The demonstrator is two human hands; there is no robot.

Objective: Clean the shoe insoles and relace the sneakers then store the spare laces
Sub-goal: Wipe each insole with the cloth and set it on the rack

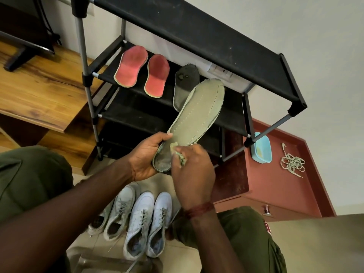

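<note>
Fingers [186,149] of the right hand [194,168] are pinching a small cloth [182,159] against the heel of the green insole [199,111], which the left hand [145,156] is gripping at frame centre.

The rack's shelf [107,72] carries two red insoles [131,67] and one dark insole [185,83]. We see four sneakers [140,223] on the floor [90,247], a blue tub [261,147] and laces [292,163] on the red cabinet [275,184]

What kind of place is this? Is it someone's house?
Probably a room in a home, maybe near the entrance. A black fabric shoe rack on metal poles holds a pair of pink-red insoles, white lace-up sneakers sit on the floor, and a wooden bench stands beside the rack.
</note>
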